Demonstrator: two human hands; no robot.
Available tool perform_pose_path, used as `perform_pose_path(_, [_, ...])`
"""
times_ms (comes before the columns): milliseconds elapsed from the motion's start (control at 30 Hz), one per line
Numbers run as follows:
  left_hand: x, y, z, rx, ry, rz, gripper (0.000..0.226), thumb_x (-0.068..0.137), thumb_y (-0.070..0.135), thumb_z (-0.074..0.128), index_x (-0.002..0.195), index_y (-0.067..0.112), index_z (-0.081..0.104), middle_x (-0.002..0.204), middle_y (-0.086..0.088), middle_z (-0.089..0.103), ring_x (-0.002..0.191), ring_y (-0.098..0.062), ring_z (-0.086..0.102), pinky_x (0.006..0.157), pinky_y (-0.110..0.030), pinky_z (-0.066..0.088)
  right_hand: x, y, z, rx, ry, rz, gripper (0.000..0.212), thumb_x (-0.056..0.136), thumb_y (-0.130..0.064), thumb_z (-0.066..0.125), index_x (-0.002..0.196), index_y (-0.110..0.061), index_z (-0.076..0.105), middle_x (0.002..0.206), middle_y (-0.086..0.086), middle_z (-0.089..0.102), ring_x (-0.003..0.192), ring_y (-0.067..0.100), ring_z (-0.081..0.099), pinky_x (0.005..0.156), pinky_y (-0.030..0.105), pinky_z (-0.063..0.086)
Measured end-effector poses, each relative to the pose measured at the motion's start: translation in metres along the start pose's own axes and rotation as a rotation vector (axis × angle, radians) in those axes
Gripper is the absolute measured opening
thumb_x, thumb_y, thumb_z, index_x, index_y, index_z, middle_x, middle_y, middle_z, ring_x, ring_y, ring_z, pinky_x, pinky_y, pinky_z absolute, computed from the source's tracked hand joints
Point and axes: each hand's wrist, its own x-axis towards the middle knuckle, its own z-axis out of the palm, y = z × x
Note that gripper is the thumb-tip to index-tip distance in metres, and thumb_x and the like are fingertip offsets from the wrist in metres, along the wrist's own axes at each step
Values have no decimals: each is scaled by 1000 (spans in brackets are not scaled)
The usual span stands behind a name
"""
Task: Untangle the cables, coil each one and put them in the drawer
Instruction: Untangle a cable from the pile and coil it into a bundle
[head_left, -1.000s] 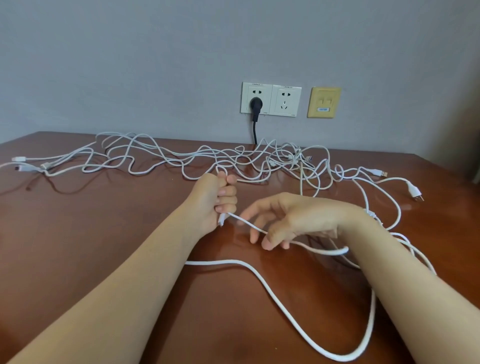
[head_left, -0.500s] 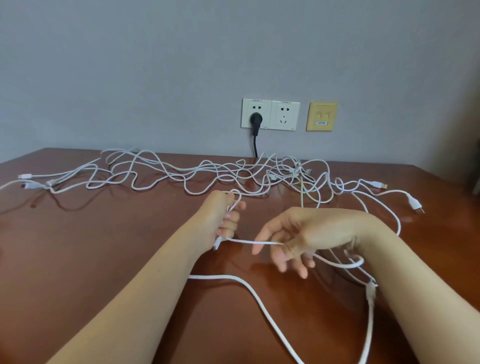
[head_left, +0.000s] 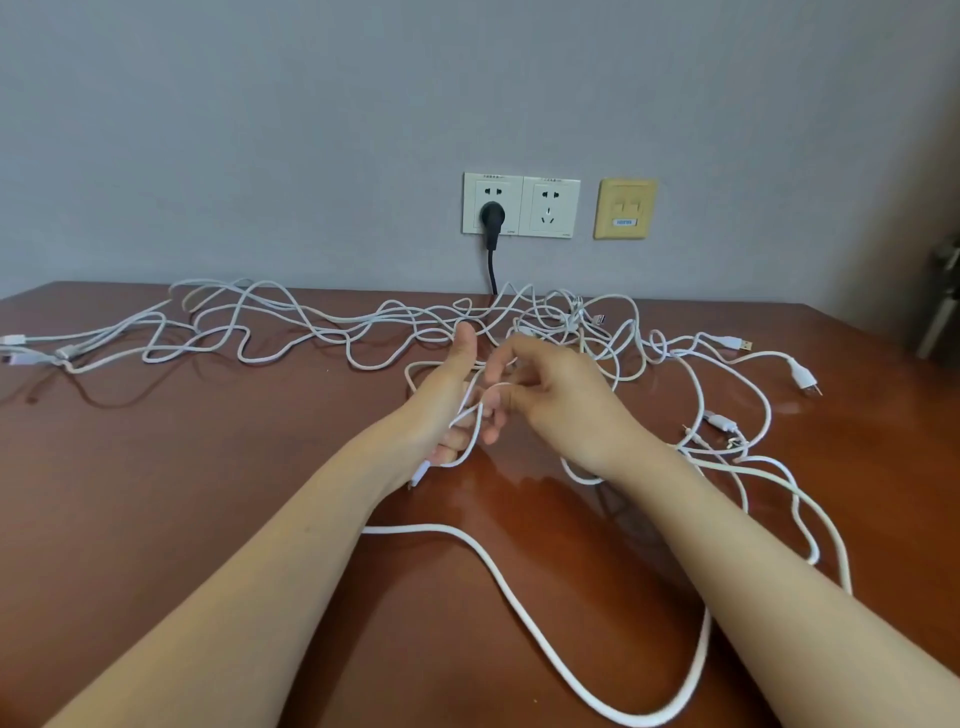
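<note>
While the left hand (head_left: 451, 397) gripped a thin white cable (head_left: 477, 415) in curled fingers (head_left: 448, 442), thumb raised, the right hand (head_left: 553, 408) pinched a loop of it just beside, above the bench (head_left: 156, 493). Behind them a tangle of white cables (head_left: 311, 332) sprawled along the bench's far side; a thicker cable (head_left: 519, 587) curved nearer.

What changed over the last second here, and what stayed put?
The right hand moved left, up against the left hand, laying the thin white cable it pinches in a loop over that hand's fingers. The left hand still grips the cable's end but has raised its thumb. The tangle of cables, the thick white cable and the black plug stayed put.
</note>
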Motion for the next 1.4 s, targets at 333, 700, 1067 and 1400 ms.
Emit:
perform_pose_path(333, [-13,-3,1,171,-239,63,48,99,45,14,73,14,40,43,9,29,37,-1,17,35,-12,13,-10,22,-1,-164,332,222,22,76,-32,69,72,-26,48,63,-7,53,67,14,48,57,29,34])
perform_pose_path(700, [-8,-4,-2,-32,-31,135,44,103,29,25,64,14,35,36,9,27,34,-8,37,38,-16,34,-9,27,1,318,104,226,29,82,1,57,102,-19,49,75,4,57,62,16,53,63,31,42])
perform_pose_path(1067, [-4,-2,-7,-120,241,204,39,103,29,29,67,15,34,39,9,25,29,-5,17,34,-10,14,-12,19,9,159,31,260,22,90,-25,56,69,-19,58,55,-2,62,38,6,45,52,23,42])
perform_pose_path(1400, [-1,-9,7,34,214,418,28,102,20,31,76,18,41,37,12,35,29,0,23,33,-13,20,-2,19,29,287,433,302,37,94,-20,47,58,-22,53,37,-15,43,48,8,38,60,27,36])
